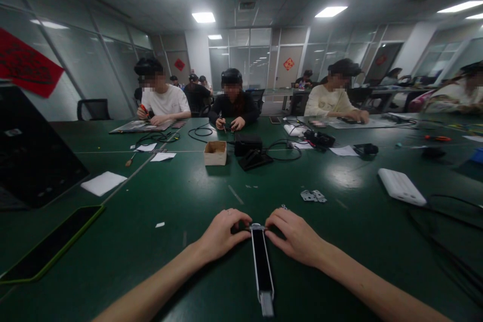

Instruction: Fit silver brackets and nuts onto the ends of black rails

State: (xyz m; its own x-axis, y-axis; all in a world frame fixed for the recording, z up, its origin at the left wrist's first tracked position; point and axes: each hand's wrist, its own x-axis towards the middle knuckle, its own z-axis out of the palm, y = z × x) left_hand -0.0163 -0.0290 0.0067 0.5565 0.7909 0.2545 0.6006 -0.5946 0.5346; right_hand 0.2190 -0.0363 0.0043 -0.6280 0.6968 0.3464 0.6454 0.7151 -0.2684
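Observation:
A long narrow bar [262,261] with a black face and pale edges lies on the green table, pointing toward me. Its near end carries a flat silver tab [266,304]; at the far end is a small metallic piece [256,227]. My left hand [225,231] pinches that far end from the left, thumb and fingers closed together. From the right, my right hand [292,234] grips the same end in a similar pinch. The fingertips partly hide what they hold. Small metal plates [313,195] lie beyond my right hand, and another small metal part [284,207] shows just behind its knuckles.
A phone in a green case [53,244] and a dark monitor [33,151] are at left, near a folded white tissue [103,183]. An open cardboard box [215,155] and black devices [249,146] stand ahead. A white power bank [401,186] with cables is right. People sit opposite.

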